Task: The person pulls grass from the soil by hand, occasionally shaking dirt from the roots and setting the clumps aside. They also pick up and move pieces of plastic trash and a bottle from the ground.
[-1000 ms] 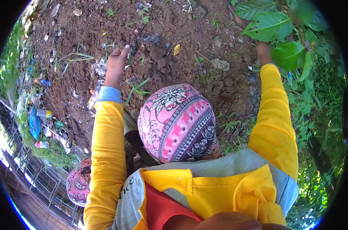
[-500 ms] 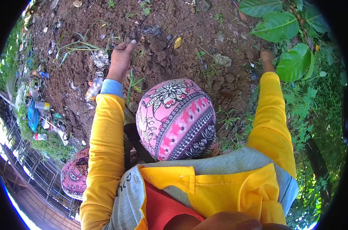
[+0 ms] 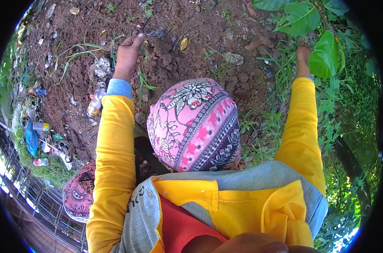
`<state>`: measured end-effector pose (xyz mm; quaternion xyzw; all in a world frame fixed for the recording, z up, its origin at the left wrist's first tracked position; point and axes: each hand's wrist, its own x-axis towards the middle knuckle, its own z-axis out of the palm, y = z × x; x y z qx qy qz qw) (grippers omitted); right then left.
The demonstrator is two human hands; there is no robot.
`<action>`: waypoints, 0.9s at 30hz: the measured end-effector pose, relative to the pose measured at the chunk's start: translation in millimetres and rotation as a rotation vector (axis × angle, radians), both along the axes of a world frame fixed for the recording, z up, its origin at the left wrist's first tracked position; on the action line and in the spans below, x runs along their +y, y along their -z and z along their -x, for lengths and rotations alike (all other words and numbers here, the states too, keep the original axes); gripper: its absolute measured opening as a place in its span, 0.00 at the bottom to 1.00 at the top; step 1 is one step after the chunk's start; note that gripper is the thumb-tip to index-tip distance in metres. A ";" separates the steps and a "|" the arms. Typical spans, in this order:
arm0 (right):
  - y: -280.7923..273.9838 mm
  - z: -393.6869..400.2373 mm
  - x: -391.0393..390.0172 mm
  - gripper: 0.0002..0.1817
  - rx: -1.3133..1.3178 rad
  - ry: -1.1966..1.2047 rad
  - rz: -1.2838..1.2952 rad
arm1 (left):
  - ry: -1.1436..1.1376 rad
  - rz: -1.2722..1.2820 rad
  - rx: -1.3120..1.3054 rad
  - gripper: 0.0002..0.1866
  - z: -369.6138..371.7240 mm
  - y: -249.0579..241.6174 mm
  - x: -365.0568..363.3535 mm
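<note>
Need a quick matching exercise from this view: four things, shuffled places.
Things
1. Small yellow leaf
2. Crumpled silvery wrapper
3. Lowest broad green leaf
4. Crumpled blue plastic

Places
A. Beside the right hand
B. Amid litter, far left of the picture
C. On brown soil, between the hands
D. Just left of the left hand

Pairs: 1-C, 2-D, 3-A, 4-B

Grey shirt (image 3: 146,219), dark lettering (image 3: 136,200), not legible

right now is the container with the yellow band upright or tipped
Tipped: the container shows its long side, lying beside the blue plastic.
</note>
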<state>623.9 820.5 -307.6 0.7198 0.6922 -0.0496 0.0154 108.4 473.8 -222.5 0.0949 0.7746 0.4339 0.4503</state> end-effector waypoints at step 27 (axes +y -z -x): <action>59.5 -6.7 -99.6 0.24 1.158 0.295 -0.139 | 0.081 0.112 0.065 0.16 -3.9 11.0 -0.3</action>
